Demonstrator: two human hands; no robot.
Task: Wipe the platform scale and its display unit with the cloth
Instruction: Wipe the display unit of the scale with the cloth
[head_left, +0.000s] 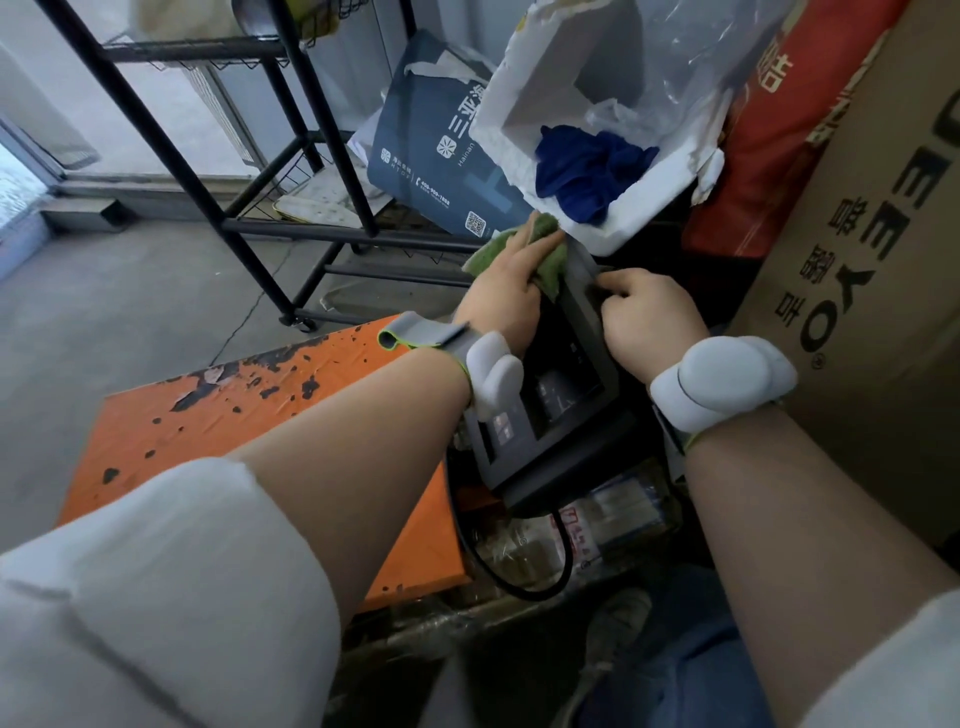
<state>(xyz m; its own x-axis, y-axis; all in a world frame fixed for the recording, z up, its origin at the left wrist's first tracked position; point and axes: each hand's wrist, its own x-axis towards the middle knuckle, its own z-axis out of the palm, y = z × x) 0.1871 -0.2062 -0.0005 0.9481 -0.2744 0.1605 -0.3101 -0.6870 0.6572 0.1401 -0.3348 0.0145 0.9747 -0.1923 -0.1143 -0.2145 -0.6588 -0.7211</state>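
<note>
Left hand (501, 296) presses a green cloth (549, 260) against the far top edge of the display unit (561, 395) — fingers lie fairly straight over the cloth, which bunches out past the fingertips and to the hand's left. Right hand (649, 322) grips the unit's right edge just beside the left hand, fingers curled round the rim, thumb side on the dark face. Unit sits tilted, screen toward the camera, between both wrists; a black cable (519, 582) loops out below it. Orange scale platform (291, 415), paint chipped in dark patches, lies under and left of the left forearm. Just beyond the left hand's fingertips: white foam box (639, 208) with blue fabric (587, 171) inside, nearly touching the cloth. Cardboard box (883, 312) right of the right hand; black wire rack (249, 171) well left of both. White sensor bands (722, 382) on both wrists.
</note>
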